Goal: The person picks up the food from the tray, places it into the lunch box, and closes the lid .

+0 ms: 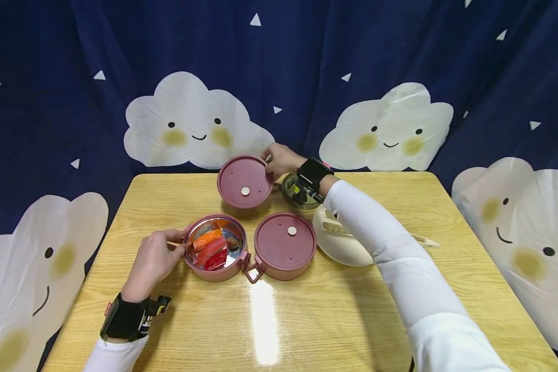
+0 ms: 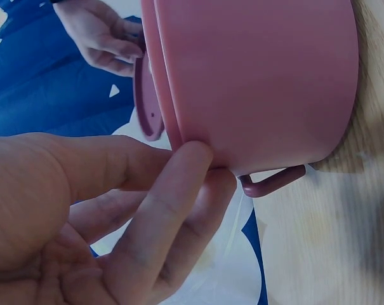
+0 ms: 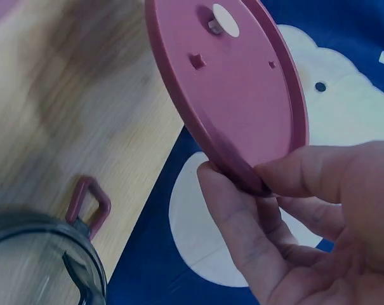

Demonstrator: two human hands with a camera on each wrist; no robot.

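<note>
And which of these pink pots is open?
The left pot, held by the left hand; sushi-like pieces show inside. A pink lid covers the right pot.

A round pink lid (image 3: 233,105) is showing smooth, satin, plastic-like surfaces. A round, open pink pot (image 1: 214,275) is presenting a smooth, softly matt outer wall, while its silver-coloured lining (image 1: 233,254) is gleaming like polished metal. Orange and red food-shaped pieces (image 1: 210,250) are looking glossy, like moulded plastic. A round pink lidded pot (image 1: 285,253) is sharing that matt finish. A round, see-through piece of cookware (image 3: 30,222) is shining like glass or clear plastic. A cream-coloured, rounded piece (image 1: 343,249) is looking like smooth plastic. The yellow-brown, wood-grained tabletop (image 1: 204,325) is reflecting a glossy streak. The navy curtain (image 1: 297,46) is showing cloth folds.
</note>
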